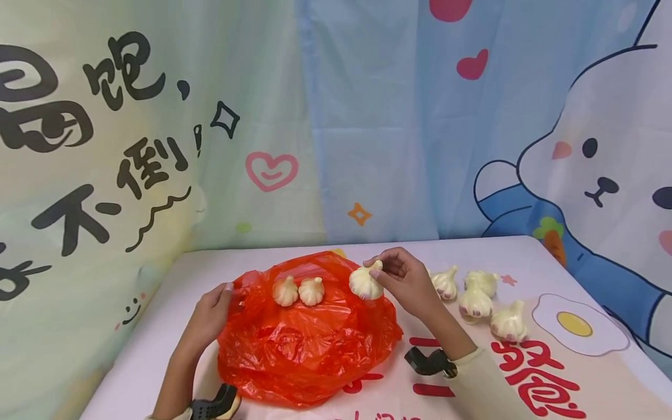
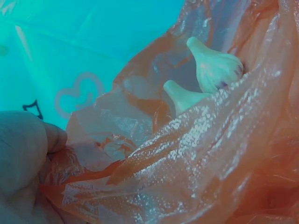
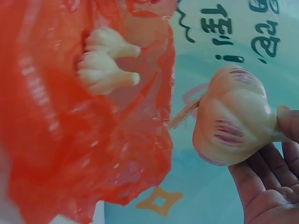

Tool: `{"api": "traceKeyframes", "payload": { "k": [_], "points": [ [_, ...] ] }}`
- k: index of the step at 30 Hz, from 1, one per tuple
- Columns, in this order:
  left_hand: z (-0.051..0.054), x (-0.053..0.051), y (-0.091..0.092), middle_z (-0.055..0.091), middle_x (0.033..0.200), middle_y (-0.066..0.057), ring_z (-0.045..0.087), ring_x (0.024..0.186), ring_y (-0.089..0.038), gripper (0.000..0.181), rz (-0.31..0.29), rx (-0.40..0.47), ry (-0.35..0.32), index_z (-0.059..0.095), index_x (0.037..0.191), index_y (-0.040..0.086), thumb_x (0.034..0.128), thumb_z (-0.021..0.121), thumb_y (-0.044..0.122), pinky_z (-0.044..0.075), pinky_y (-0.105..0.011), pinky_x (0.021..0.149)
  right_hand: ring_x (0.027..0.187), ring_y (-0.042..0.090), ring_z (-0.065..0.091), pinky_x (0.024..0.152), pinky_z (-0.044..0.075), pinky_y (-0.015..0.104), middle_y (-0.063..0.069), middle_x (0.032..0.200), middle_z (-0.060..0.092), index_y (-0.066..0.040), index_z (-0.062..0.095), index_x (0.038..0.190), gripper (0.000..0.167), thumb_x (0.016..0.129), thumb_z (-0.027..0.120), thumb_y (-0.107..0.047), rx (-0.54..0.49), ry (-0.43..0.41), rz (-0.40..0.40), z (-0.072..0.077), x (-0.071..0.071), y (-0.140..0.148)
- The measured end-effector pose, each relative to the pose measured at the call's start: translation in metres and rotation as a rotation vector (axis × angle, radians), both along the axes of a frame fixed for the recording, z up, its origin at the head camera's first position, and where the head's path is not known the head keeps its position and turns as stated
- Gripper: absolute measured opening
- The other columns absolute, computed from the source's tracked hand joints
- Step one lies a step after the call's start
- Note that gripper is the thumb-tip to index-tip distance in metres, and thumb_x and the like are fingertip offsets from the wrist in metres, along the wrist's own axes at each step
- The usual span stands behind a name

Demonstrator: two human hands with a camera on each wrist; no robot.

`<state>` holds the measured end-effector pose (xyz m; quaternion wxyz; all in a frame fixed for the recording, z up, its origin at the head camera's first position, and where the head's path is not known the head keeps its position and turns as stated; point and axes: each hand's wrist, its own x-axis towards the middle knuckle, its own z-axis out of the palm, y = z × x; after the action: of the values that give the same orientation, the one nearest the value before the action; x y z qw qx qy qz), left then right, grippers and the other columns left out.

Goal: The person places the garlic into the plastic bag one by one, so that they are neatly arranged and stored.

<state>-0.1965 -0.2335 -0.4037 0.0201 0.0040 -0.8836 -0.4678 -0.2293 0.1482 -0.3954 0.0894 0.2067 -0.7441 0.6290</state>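
A red plastic bag [image 1: 304,356] lies spread on the table with its mouth open. Two garlic bulbs [image 1: 298,291] sit side by side in it, stems up. My left hand [image 1: 212,312] pinches the bag's left edge between thumb and fingers, also seen in the left wrist view on the thin orange-looking film [image 2: 93,182]. With its thumb and fingers, my right hand [image 1: 406,280] grips another garlic bulb [image 1: 366,283] by the stem, over the bag's right side. In the right wrist view that bulb [image 3: 233,116] shows purple streaks and dry roots, apart from the bag.
Several more garlic bulbs [image 1: 509,322] stand grouped on the table to the right of my right hand. The tabletop [image 1: 157,332] bears printed red characters and a fried egg picture [image 1: 580,324]. A printed curtain [image 1: 367,128] hangs behind the table's far edge.
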Motion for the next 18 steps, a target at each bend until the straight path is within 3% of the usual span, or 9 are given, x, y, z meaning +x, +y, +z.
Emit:
{"api": "traceKeyframes", "payload": {
  "k": [18],
  "points": [
    [-0.002,-0.001,-0.003,0.062,0.120,-0.020,0.062,0.105,-0.033,0.055,0.019,0.019,-0.009,0.050,0.136,0.000,0.1063,0.030,0.041,0.050,-0.049,0.091,0.097,0.027,0.064,0.084,0.054,0.030,0.018,0.106,0.066,0.002,0.055,0.108,0.022,0.091,0.068,-0.005,-0.058,-0.051,0.112,-0.004,-0.027,-0.040]
  ]
}}
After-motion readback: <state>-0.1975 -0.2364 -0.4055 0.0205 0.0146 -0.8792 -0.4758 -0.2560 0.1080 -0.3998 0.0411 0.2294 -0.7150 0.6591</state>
